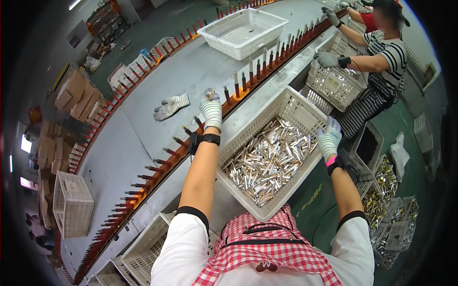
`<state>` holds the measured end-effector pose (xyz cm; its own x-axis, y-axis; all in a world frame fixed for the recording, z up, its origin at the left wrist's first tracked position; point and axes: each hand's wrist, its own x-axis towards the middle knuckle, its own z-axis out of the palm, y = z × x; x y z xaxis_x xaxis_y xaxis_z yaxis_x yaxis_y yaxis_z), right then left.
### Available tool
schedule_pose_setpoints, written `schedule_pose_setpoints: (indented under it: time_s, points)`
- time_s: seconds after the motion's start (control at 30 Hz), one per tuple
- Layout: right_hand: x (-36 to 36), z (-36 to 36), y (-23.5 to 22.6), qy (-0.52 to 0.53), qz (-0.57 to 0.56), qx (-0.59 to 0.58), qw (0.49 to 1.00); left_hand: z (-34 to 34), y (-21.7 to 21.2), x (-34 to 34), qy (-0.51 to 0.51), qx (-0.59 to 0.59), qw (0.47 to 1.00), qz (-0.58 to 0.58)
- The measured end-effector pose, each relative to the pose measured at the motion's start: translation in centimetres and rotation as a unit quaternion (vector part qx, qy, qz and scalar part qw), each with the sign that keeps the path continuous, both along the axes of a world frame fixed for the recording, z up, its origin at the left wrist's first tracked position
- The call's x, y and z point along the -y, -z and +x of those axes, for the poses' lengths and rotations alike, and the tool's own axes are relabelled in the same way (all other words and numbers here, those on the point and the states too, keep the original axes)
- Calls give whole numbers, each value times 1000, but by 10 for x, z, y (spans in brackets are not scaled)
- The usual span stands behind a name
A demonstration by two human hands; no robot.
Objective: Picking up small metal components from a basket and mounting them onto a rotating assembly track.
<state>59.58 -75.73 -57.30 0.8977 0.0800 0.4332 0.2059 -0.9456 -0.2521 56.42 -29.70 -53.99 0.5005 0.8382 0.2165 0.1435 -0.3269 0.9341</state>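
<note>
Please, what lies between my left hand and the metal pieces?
In the head view: first the brown rail, then a grey metal strip and the white crate's wall.

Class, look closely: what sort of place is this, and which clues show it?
Most likely a factory workshop: a row of upright spindles lines a grey worktop, a pale plastic crate holds heaped shiny metal pieces, and a gloved co-worker stands beyond it.

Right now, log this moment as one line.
left hand: beside pegs; right hand: at rim of white basket; contents: metal tubes; loose glove: on grey surface
</note>
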Motion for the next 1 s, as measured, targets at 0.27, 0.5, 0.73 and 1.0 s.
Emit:
schedule_pose_setpoints:
  time_s: [0.27, 0.5, 0.73, 1.0]
  points:
    - [34, -6, -4, 39, -29, 10, 999, 1, -73, 65, 160, 62, 983, 60]
    - [3, -5, -1, 9, 4, 16, 1000, 15, -23, 14, 189, 101, 954, -210]
    - [19, -7, -3, 22, 10, 8, 1000, -80, -141, 96, 398, 148, 896, -130]
    - [17, -5, -4, 35, -5, -7, 999, -132, -79, 107, 561, -161, 812, -3]
